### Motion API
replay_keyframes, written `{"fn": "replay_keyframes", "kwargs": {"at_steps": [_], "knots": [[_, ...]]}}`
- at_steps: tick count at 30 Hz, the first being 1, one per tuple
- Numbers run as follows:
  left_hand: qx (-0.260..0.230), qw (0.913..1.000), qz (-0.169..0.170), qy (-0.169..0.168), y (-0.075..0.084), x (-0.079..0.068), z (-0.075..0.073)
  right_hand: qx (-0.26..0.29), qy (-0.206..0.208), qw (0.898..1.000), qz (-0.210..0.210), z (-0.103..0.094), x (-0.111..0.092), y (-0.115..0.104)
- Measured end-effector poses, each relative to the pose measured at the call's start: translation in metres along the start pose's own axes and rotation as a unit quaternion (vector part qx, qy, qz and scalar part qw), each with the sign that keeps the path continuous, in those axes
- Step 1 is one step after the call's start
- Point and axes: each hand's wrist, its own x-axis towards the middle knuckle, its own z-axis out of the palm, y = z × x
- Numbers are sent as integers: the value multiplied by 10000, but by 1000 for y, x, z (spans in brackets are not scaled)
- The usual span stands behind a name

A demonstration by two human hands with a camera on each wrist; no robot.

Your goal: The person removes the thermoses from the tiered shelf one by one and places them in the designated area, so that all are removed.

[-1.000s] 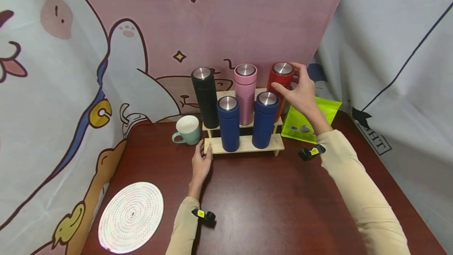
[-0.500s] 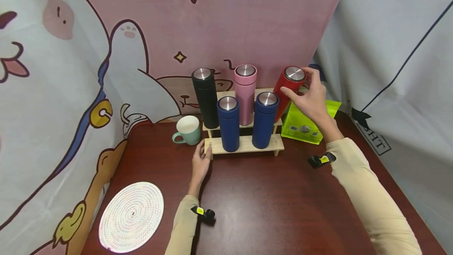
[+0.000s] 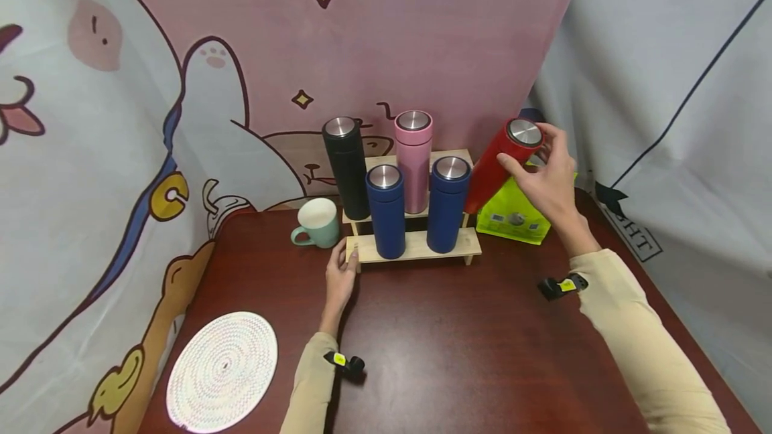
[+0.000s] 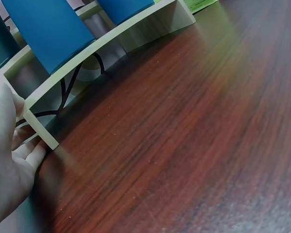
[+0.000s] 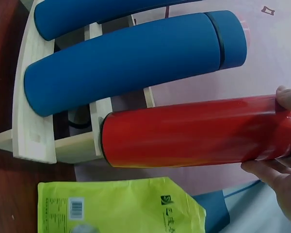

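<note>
My right hand (image 3: 550, 181) grips a red thermos flask (image 3: 499, 165) near its steel-topped lid. The flask leans to the right, its base beside the right end of the stepped wooden rack (image 3: 416, 246). In the right wrist view, fingers and thumb wrap the flask's lid end. My left hand (image 3: 341, 278) pinches the left end of the rack's front step, thumb on top and fingers below. Two blue flasks (image 3: 386, 213) stand on that front step. Behind them, on the upper step, are a black flask (image 3: 346, 169) and a pink flask (image 3: 413, 163).
A mint-green mug (image 3: 319, 222) stands left of the rack. A bright green pouch (image 3: 512, 214) lies at the right, partly behind the red flask. A round white woven mat (image 3: 223, 370) lies at the front left. Patterned cloth hangs behind the brown table (image 3: 458, 340).
My right hand has moved right with the red flask, which went from nearly upright on the upper step to a strong rightward tilt. The left hand stays on the rack.
</note>
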Motion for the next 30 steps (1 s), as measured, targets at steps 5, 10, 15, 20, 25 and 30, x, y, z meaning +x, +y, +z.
{"fn": "replay_keyframes", "kwargs": {"at_steps": [5,10,15,20,25,30], "knots": [[64,9999,6,104,-6,1,1,-82,115,9999,35,-10,-6,4],[93,9999,-39,102,-5,-1,1,-118,129,9998,111,-21,-12,9],[75,9999,-100,74,-4,-1,1,-136,94,9998,137,-34,-17,14],[-16,9999,-113,-69,10,-4,-3,-134,76,9997,193,-45,-21,20],[31,9998,-89,-194,31,-12,-6,-337,118,9984,433,-58,-26,27],[-4,9998,-45,-176,35,-14,-5,-562,244,9969,494,-71,-32,32]]}}
